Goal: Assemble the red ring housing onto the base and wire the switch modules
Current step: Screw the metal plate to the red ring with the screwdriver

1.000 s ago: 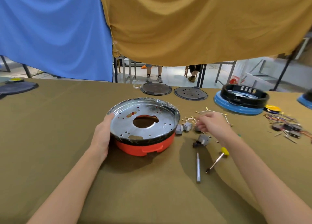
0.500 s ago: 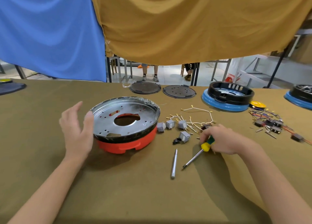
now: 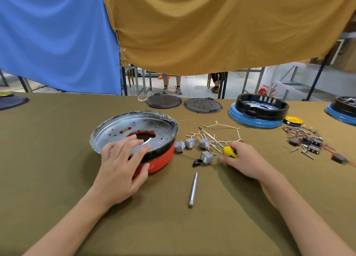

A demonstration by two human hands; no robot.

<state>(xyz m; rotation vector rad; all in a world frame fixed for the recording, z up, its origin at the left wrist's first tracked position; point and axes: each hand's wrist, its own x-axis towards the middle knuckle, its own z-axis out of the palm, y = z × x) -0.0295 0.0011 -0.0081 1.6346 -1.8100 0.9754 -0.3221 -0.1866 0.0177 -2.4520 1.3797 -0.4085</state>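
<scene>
The red ring housing sits on the table under a round silver metal plate with a central hole. My left hand lies over the plate's near rim, thumb against the red wall, fingers spread. My right hand grips a yellow-handled screwdriver, its shaft pointing up and left over the white wires. Several grey switch modules lie between the housing and my right hand, one beside a small black part.
A silver pen-like tool lies in front. Two dark round lids sit at the back, a black ring on a blue base to their right, another at the far right. Coloured wires and black switches lie right. Cloths hang behind.
My left hand went from beside the housing onto its near rim. My right hand picked up the screwdriver and swung its shaft from down-left to up-left.
</scene>
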